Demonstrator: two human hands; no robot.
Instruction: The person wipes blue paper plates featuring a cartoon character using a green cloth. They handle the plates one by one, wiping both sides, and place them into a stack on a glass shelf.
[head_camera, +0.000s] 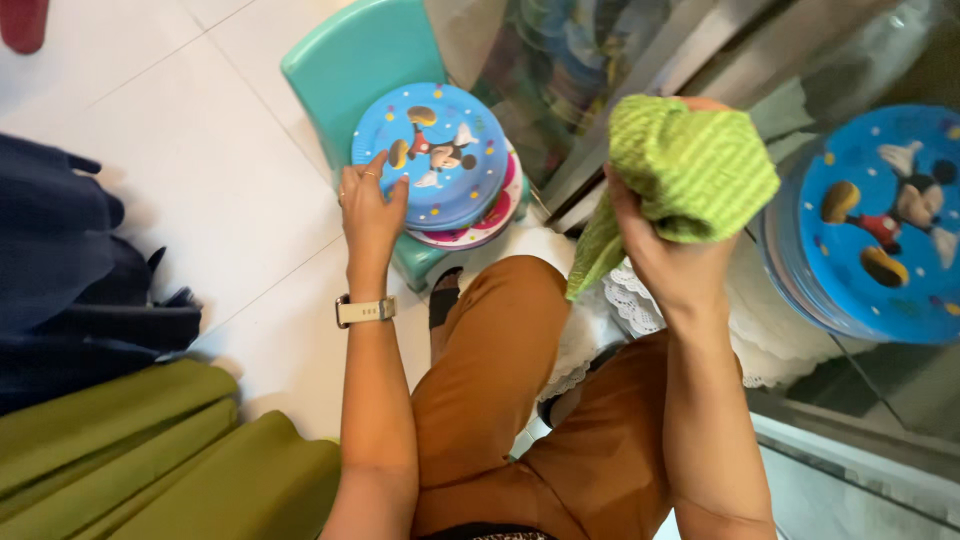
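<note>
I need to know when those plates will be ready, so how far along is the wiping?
Done, apparently: a stack of blue cartoon plates sits on the teal plastic stool, the left hand resting on its edge. In hand: the right hand grips a bunched green cloth. Left, it seems: another blue cartoon plate pile at right.

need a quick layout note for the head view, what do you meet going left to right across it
dark blue cloth → green fabric cushions → left hand → blue round cartoon plate on the turquoise plastic stool → green knitted cloth bunched in the right hand → second blue round cartoon plate
</note>
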